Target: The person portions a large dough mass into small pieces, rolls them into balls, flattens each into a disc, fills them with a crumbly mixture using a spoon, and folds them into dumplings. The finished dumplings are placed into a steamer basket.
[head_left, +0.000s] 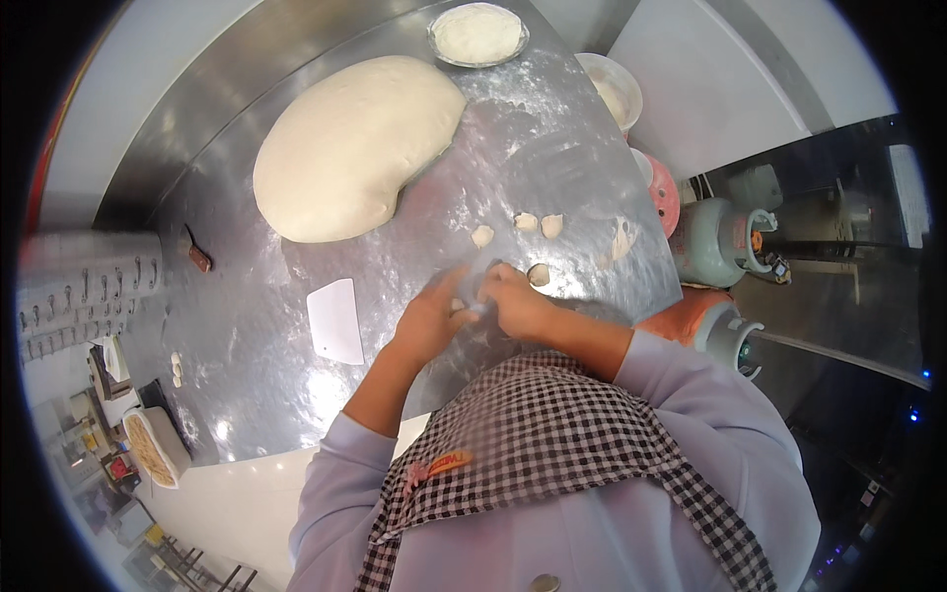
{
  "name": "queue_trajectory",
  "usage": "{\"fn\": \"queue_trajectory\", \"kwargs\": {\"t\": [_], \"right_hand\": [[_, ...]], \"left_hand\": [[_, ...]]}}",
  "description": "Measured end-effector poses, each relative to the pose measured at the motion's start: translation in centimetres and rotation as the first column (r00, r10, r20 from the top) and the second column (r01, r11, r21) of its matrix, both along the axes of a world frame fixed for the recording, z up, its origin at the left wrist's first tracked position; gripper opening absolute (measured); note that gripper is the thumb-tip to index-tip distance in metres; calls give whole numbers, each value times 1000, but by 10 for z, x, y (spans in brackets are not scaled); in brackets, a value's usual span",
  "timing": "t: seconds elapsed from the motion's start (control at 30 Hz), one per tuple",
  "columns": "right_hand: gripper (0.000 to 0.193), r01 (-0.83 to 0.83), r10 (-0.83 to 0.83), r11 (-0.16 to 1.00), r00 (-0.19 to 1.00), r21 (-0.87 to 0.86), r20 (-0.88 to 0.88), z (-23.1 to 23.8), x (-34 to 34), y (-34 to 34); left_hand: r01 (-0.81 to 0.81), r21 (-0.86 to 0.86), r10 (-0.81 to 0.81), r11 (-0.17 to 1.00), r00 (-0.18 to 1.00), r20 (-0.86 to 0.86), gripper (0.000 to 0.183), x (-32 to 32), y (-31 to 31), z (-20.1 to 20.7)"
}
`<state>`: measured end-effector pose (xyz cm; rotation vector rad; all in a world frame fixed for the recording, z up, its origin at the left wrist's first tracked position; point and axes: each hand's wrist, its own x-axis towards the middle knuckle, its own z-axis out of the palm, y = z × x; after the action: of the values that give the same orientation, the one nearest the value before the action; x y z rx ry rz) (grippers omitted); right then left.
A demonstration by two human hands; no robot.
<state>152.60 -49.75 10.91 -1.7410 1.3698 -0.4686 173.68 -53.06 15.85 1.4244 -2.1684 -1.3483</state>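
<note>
My two hands work close together over the floured metal table [414, 286], just in front of my apron. Curled fingers of my left hand [431, 318] lie around a small pale dough piece [457, 305]. My right hand [520, 301] is closed, its fingertips pinched beside the left; a blurred greyish shape lies between the hands, and what the right one holds I cannot make out. Beyond them sit small dough pieces [482, 236], with two more close together to the right. A small round piece [538, 274] lies by my right knuckles.
A huge dough mass [345, 148] covers the far left of the table. Behind it stands a bowl of white dough or flour [477, 35]. A white dough scraper [335, 321] lies left of my hands. Gas cylinders [712, 242] stand beyond the right edge.
</note>
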Motion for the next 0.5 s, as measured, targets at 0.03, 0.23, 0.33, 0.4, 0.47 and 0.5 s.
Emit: {"fn": "queue_trajectory", "kwargs": {"t": [0.03,0.23,0.33,0.4,0.47,0.5], "right_hand": [[21,4,-4,999,1000,-32,-16,1,1,3],[32,111,-111,972,994,208,-8,29,17,-10],[42,0,-151,897,940,443,307,40,30,-18],[43,-41,-165,899,890,435,425,44,37,-17],[40,27,-206,922,879,387,430,46,41,-13],[37,3,-135,957,891,291,433,46,42,-12]], "left_hand": [[-15,-183,35,983,994,108,57,1,3,-18],[-129,-460,138,878,990,-14,43,12,25,-51],[-232,-213,211,949,971,-114,34,7,36,-27],[-245,-190,217,951,964,-156,28,1,41,-8],[-246,32,247,969,969,-32,24,0,43,11],[-246,134,246,960,969,18,22,1,43,21]]}}
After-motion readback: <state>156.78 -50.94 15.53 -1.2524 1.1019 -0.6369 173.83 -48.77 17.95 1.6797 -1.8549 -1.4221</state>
